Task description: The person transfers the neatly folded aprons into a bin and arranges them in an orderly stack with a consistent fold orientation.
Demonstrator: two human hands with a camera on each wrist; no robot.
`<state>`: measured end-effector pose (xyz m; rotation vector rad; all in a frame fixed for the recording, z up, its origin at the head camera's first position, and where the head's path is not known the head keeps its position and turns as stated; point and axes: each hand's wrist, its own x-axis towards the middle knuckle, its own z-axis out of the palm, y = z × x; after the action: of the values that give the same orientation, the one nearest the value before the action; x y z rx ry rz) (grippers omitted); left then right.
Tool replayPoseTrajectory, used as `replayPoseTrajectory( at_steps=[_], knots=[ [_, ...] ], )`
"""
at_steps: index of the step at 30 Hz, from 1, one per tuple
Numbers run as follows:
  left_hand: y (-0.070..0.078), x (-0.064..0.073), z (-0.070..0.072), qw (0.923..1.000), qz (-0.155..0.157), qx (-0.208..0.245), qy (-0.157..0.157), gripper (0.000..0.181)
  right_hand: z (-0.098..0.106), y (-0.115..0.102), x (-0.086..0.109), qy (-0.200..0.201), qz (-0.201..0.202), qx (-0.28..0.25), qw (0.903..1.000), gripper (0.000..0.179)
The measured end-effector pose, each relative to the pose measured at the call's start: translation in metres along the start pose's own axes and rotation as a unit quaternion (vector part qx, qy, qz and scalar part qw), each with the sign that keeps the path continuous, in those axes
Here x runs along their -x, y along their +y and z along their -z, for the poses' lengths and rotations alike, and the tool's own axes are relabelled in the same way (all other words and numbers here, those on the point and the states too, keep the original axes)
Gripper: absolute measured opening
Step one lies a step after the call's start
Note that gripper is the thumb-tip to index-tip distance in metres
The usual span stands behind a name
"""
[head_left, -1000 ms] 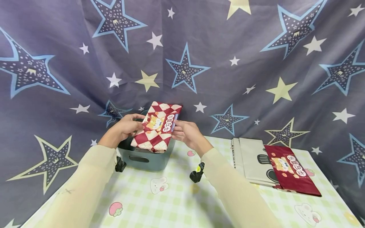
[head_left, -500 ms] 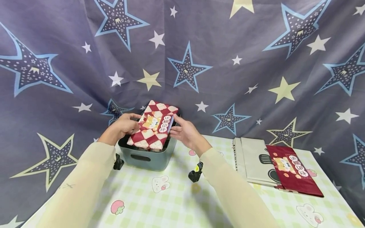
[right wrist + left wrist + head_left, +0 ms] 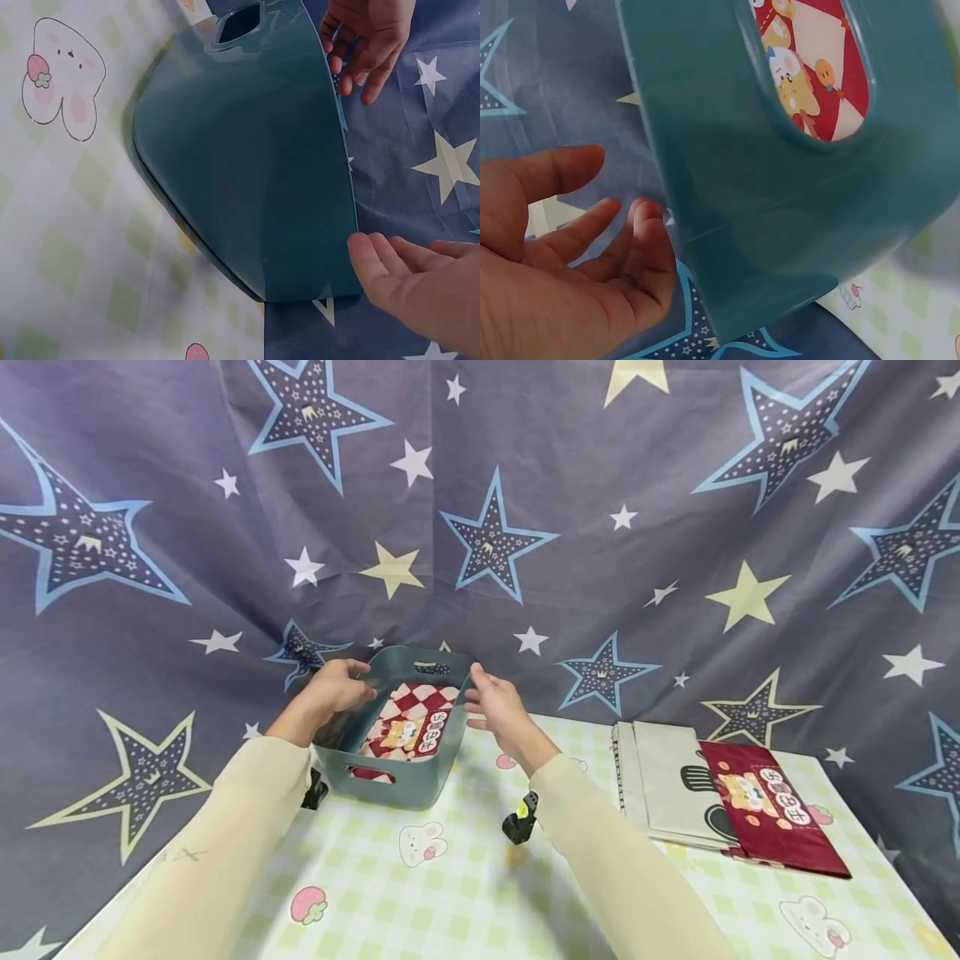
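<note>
A teal plastic storage basket with handle slots stands on the table against the curtain. Flat inside it lies a folded red-and-cream checked cloth with a cartoon animal and a lettered label; part shows through the slot. My left hand hovers at the basket's left rim, fingers loosely bent and holding nothing, as the left wrist view confirms. At the opposite rim is my right hand, its fingers relaxed and free of any object. In the right wrist view, its fingertips are at the rim; contact is unclear.
To the right lie a folded beige cloth with dark utensil prints and, overlapping it, a folded dark red cloth with the same kind of cartoon. A green checked tablecloth covers the table. A star-patterned curtain hangs close behind the basket.
The checked cloth has gone from above the basket's rim down inside it. Both hands have let go of it and stay near the rim on either side.
</note>
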<state>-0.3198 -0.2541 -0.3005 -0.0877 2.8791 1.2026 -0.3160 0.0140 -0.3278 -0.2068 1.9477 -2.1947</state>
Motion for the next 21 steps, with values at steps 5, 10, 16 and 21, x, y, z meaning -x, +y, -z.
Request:
replayPoseTrajectory(
  at_steps=[5, 10, 16, 21],
  knots=[
    [-0.001, -0.002, -0.004, 1.0000, -0.006, 0.006, 0.003, 0.058, 0.003, -0.002, 0.004, -0.005, 0.011, 0.008, 0.9999, 0.065],
    [-0.001, -0.005, -0.012, 0.9995, -0.017, 0.023, 0.010, 0.052, 0.013, -0.002, 0.008, -0.002, 0.024, 0.030, 0.9993, 0.064],
    [0.007, -0.003, -0.024, 0.9980, -0.020, 0.060, 0.003, 0.051, 0.030, 0.000, 0.015, 0.011, 0.037, 0.048, 0.9981, 0.059],
    [0.018, 0.001, -0.038, 0.9961, -0.030, 0.082, 0.000, 0.050, 0.047, 0.003, 0.019, 0.017, 0.048, 0.055, 0.9972, 0.056]
  ],
)
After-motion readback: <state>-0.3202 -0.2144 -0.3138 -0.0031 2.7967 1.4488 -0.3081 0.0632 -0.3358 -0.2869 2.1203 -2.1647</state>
